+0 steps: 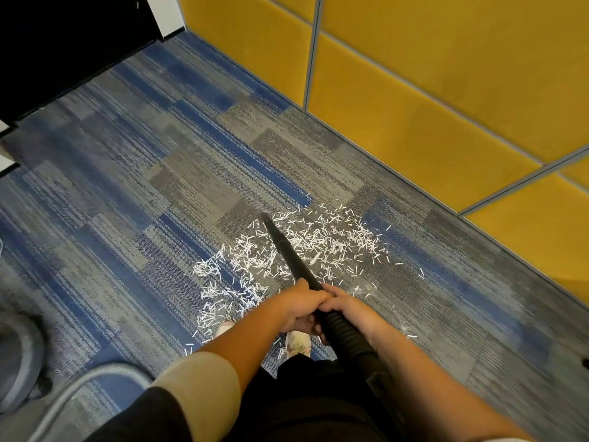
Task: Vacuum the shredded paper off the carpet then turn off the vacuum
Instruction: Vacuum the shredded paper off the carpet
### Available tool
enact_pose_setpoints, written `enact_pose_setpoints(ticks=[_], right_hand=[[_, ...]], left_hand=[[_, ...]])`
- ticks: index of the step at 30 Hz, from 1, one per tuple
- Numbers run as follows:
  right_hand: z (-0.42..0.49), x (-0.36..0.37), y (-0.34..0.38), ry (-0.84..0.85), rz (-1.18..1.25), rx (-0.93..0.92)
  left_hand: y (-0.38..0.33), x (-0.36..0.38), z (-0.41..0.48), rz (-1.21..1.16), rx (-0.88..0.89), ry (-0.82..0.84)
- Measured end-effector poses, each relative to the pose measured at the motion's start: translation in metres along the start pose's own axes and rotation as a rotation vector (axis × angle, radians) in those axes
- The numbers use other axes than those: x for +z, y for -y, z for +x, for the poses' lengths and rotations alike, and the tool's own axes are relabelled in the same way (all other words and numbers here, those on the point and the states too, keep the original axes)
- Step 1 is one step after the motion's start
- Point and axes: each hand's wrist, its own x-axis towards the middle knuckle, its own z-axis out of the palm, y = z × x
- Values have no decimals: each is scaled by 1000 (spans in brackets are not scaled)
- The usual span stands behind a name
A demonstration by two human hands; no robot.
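On the blue and grey carpet [127, 186], close to the foot of a yellow padded wall [446, 90], shredded paper [331, 240] is lying as a wide scatter of small white strips. It is spread from just in front of the person's pale shoes [298, 342] out toward the wall. A black vacuum tube [283, 247] is being held across the middle of that scatter, slanting down and away from the person. Its narrow tip is being pointed at the far edge of the strips, though whether it is touching the carpet cannot be told. The tube is being gripped by the left hand [302, 304], with the fingers curled over it from the left side. The right hand [347, 309] is being wrapped round the spot where the tube joins the ribbed black hose [344, 333], and the two hands are touching each other. The hose is being trailed back between the forearms toward the body. A grey curved metal frame [79, 387] is showing at the lower left, well apart from the paper.
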Motion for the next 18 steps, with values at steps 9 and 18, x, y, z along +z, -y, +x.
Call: enact_pose_setpoints(ticks=[9,18], right_hand=[[6,1,8,5,-18,5],[4,-16,11,-51,19,-12]], left_hand=[[-4,-4,5,-25,-6,-21],[-14,8,17,3,0,2]])
